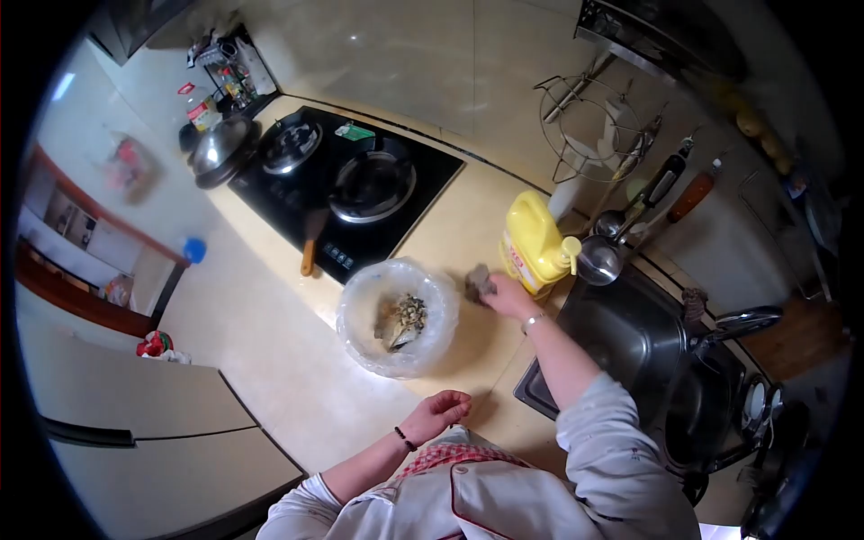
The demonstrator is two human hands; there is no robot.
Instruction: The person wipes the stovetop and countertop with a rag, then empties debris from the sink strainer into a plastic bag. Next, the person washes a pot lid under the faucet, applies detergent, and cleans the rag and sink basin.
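My right hand [508, 298] is closed on a crumpled grey-brown cloth [480, 284] on the counter, just left of a yellow jug with a pump top [533, 238]. My left hand [439, 412] hangs near the counter's front edge, its fingers curled together with nothing visible in them. Between the hands and the cooktop stands a bin lined with a clear plastic bag [353, 328]. Scraps [407, 315] lie at its bottom.
A black two-burner cooktop [315, 211] is set into the counter, with a wooden-handled spatula [309, 256] at its front edge. To the right is a metal sink [621, 315] with a faucet [747, 317]. Ladles [601, 259] hang above it. A lidded wok [220, 148] stands far left.
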